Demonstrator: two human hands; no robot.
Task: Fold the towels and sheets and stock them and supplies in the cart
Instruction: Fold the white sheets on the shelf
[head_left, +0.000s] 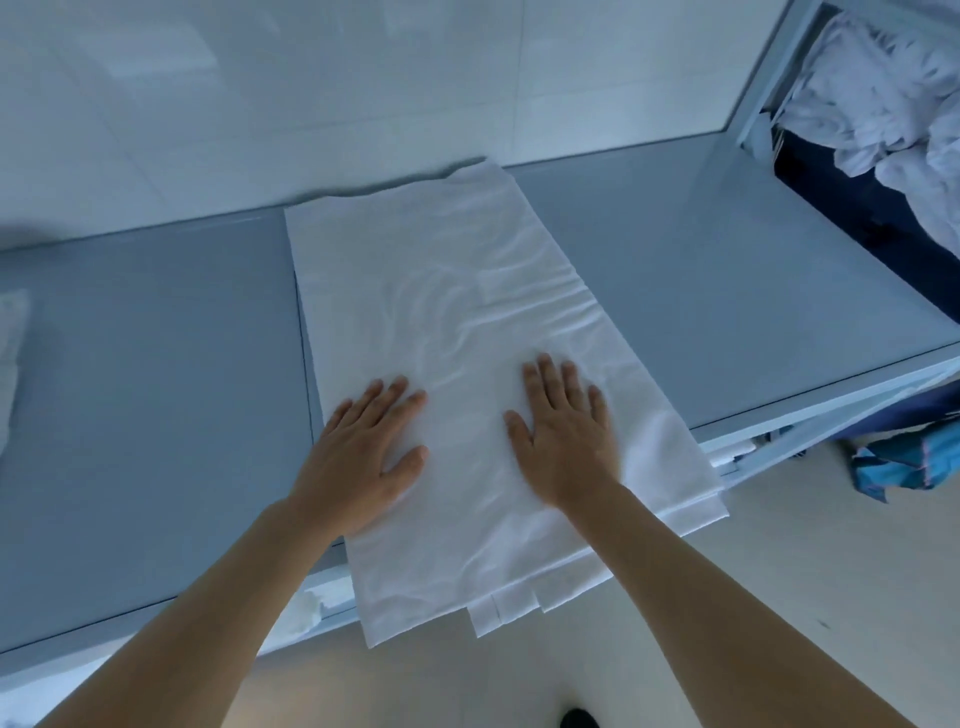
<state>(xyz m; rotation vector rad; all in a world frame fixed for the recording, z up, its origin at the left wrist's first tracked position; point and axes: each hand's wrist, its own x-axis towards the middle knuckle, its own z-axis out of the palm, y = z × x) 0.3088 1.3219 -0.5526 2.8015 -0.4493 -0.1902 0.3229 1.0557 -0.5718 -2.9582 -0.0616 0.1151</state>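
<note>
A white sheet (441, 291), folded into a long strip, lies across the grey cart top (156, 395) from the wall to the near edge, and its near end hangs over that edge. My left hand (363, 457) presses flat on the sheet's left side with its fingers spread. My right hand (563, 436) lies flat on the sheet to the right of it, fingers straight. Neither hand grips the fabric.
A pile of crumpled white linen (883, 88) fills a dark blue bin (862, 218) at the upper right. A blue cloth (904, 457) hangs below the cart's right end. Another white fabric (10, 358) shows at the left edge. A tiled wall stands behind.
</note>
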